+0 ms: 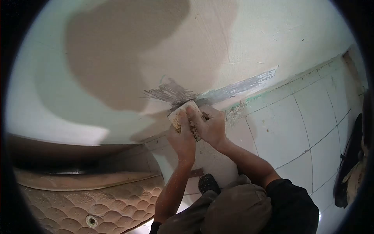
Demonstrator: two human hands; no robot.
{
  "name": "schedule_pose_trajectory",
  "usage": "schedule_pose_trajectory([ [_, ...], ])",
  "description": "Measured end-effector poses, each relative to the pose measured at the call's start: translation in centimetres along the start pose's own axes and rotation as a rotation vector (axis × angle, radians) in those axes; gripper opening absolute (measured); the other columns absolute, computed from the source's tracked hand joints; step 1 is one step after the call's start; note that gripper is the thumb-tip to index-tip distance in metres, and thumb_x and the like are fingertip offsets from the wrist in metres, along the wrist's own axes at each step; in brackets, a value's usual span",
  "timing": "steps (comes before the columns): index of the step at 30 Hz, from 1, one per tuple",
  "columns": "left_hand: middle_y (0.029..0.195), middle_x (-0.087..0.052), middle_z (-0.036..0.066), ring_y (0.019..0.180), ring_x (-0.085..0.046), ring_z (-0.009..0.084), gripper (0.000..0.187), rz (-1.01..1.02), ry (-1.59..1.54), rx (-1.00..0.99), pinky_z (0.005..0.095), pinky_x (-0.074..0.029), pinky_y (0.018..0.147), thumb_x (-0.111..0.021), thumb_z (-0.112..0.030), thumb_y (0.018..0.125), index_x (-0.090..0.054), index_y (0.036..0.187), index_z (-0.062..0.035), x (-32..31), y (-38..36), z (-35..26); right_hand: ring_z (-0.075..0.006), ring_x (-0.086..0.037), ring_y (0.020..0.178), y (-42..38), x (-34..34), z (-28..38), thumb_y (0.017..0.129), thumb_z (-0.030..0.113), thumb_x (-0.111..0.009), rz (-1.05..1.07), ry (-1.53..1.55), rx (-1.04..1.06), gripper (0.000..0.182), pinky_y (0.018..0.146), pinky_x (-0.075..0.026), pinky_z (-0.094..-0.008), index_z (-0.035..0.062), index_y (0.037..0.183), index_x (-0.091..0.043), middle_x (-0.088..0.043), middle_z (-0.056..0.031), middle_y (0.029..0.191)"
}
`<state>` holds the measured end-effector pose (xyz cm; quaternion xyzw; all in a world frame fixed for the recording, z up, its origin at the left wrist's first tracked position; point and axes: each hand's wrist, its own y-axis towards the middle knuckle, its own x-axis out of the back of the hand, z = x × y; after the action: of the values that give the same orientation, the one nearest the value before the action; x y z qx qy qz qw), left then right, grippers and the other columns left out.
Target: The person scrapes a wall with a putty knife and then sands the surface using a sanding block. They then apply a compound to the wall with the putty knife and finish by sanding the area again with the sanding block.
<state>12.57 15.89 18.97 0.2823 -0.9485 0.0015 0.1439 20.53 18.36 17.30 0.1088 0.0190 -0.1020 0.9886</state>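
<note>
A pale rectangular block [180,114] with a rough, crumbly face is held at the foot of the wall [117,117]. My left hand [182,140] grips its lower left side, thumb on the pale face. On its right side my right hand [210,126] is closed round it, thumb beside the other. The block's upper end meets a dark, scratched grey patch [169,91] on the wall. From there a scraped grey strip [241,86] runs right along the wall's base. The far side of the block and some fingertips are hidden.
Crumbs of debris [235,111] lie at the wall's base on the tiled floor [280,128]. A quilted brown mattress [93,202] is at the lower left. Dark items [350,163] lie at the right edge. My shoe [208,182] shows below my hands.
</note>
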Motion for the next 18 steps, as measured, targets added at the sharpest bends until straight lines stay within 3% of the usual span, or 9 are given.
schedule_pose_trajectory([
  [5, 0.077, -0.064, 0.006, 0.069, -0.057, 0.0097, 0.037, 0.001, -0.026, -0.028, 0.0277, -0.047, 0.06, -0.056, -0.028, 0.096, -0.064, 0.091, 0.0077, -0.8, 0.2, 1.0, -0.0089, -0.048, 0.047, 0.5, -0.3, -2.2, 0.086, 0.026, -0.07, 0.006, -0.116, 0.086, 0.034, 0.043, -0.039, -0.029, -0.0017, 0.068, -0.061, -0.051, -0.0073, 0.05],
  [7, 0.076, -0.064, 0.006, 0.069, -0.057, 0.0098, 0.037, -0.023, -0.007, -0.058, 0.0276, -0.047, 0.06, -0.056, -0.028, 0.096, -0.064, 0.09, 0.0079, -0.4, 0.5, 0.8, -0.0109, -0.05, 0.045, 1.0, -0.6, -2.2, 0.086, 0.026, -0.07, 0.003, -0.022, 0.232, 0.033, 0.043, -0.04, -0.0298, -0.0019, 0.07, -0.062, -0.051, -0.0082, 0.049],
  [10, 0.075, -0.064, 0.005, 0.069, -0.058, 0.0106, 0.037, -0.014, -0.084, 0.03, 0.0273, -0.047, 0.06, -0.055, -0.027, 0.096, -0.063, 0.092, 0.0084, 0.3, 1.4, -1.2, -0.0105, -0.049, 0.045, 2.4, -1.3, 1.9, 0.086, 0.023, -0.07, 0.008, 0.05, 0.172, 0.03, 0.043, -0.04, -0.0288, -0.0016, 0.071, -0.063, -0.052, -0.008, 0.05],
  [12, 0.084, -0.064, 0.006, 0.072, -0.058, 0.0106, 0.035, 0.026, -0.05, -0.062, 0.026, -0.047, 0.06, -0.056, -0.027, 0.096, -0.061, 0.097, 0.008, 0.3, 1.5, -1.4, -0.0093, -0.047, 0.045, 2.0, -1.1, 0.6, 0.086, 0.022, -0.069, -0.024, 0.04, 0.263, 0.029, 0.043, -0.039, -0.0277, -0.002, 0.07, -0.062, -0.052, -0.0078, 0.051],
  [15, 0.093, -0.064, 0.008, 0.08, -0.059, 0.0126, 0.038, 0.069, 0.122, -0.187, 0.0263, -0.047, 0.068, -0.053, -0.029, 0.098, -0.058, 0.104, 0.0074, -0.9, -0.4, 2.9, -0.0076, -0.046, 0.047, 1.5, -0.1, -1.8, 0.087, 0.022, -0.068, 0.005, -0.075, 0.172, 0.03, 0.043, -0.039, -0.0274, -0.0022, 0.071, -0.062, -0.052, -0.0082, 0.052],
  [17, 0.098, -0.063, 0.01, 0.085, -0.059, 0.0135, 0.037, 0.078, 0.03, -0.122, 0.027, -0.047, 0.072, -0.053, -0.028, 0.098, -0.057, 0.106, 0.0074, -1.2, -0.1, 0.7, -0.0177, -0.053, 0.044, 1.8, 0.1, -1.2, 0.085, 0.024, -0.07, 0.003, -0.028, 0.189, 0.027, 0.044, -0.042, -0.0315, 0.0005, 0.073, -0.065, -0.056, -0.0122, 0.055],
  [18, 0.102, -0.062, 0.011, 0.09, -0.059, 0.0144, 0.036, 0.084, -0.062, -0.053, 0.0277, -0.047, 0.076, -0.053, -0.027, 0.098, -0.056, 0.108, 0.0073, -1.2, -0.1, -0.7, -0.0177, -0.053, 0.044, 2.0, 0.0, -0.3, 0.085, 0.024, -0.07, 0.003, -0.033, 0.177, 0.027, 0.044, -0.042, -0.0315, 0.0005, 0.073, -0.065, -0.056, -0.0122, 0.055],
])
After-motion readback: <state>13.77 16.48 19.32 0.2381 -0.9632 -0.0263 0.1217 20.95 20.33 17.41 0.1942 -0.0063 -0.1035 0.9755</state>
